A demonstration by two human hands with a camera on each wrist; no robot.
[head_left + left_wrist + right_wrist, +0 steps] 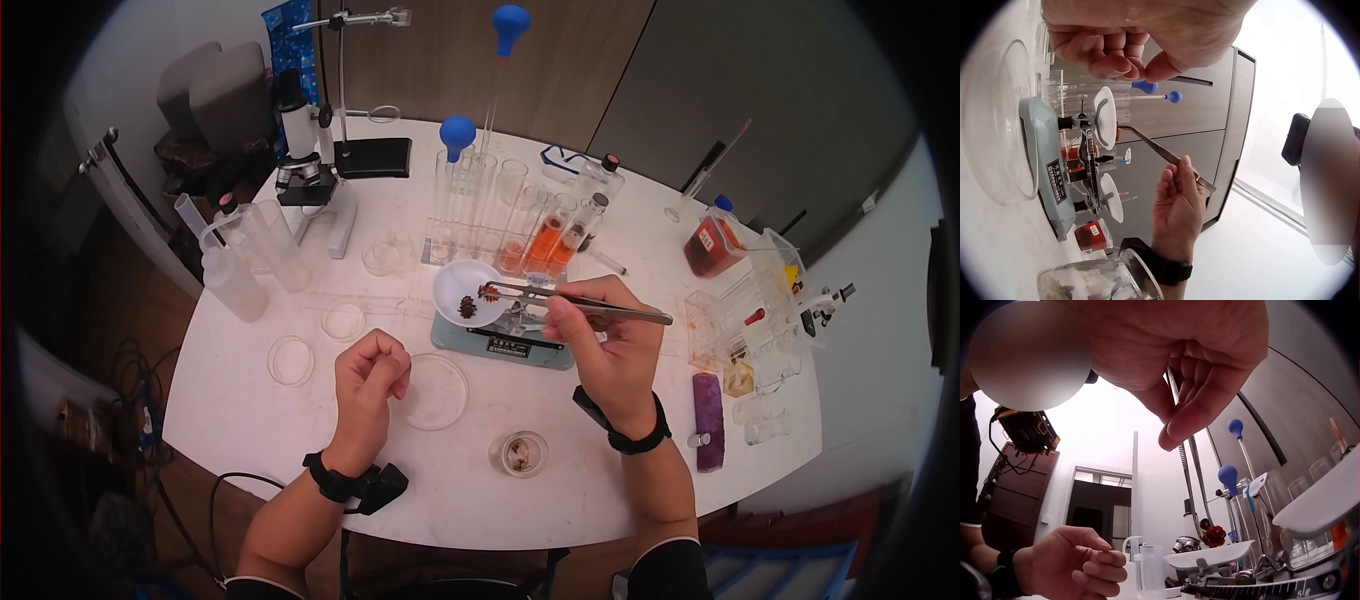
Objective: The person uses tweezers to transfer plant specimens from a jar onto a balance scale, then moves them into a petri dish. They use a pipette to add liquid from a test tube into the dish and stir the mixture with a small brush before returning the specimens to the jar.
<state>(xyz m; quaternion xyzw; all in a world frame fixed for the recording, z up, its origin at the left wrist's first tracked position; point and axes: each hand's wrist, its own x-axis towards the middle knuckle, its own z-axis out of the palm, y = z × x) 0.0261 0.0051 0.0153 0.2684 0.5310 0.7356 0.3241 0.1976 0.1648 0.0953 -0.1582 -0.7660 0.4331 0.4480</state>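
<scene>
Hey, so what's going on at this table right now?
A person's right hand pinches metal tweezers, with a dark red piece at their tips, over a white pan of the blue-green balance. Another dark clump lies on that pan. The left hand holds nothing, loosely curled near a clear dish. A glass jar stands nearby.

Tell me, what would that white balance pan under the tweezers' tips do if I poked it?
The white balance pan would probably dip or wobble, being perched above one end of the beam balance. It looks thin, so it may be light, though likely stiff. The dark clump seems loose in it, so that might slide.
</scene>
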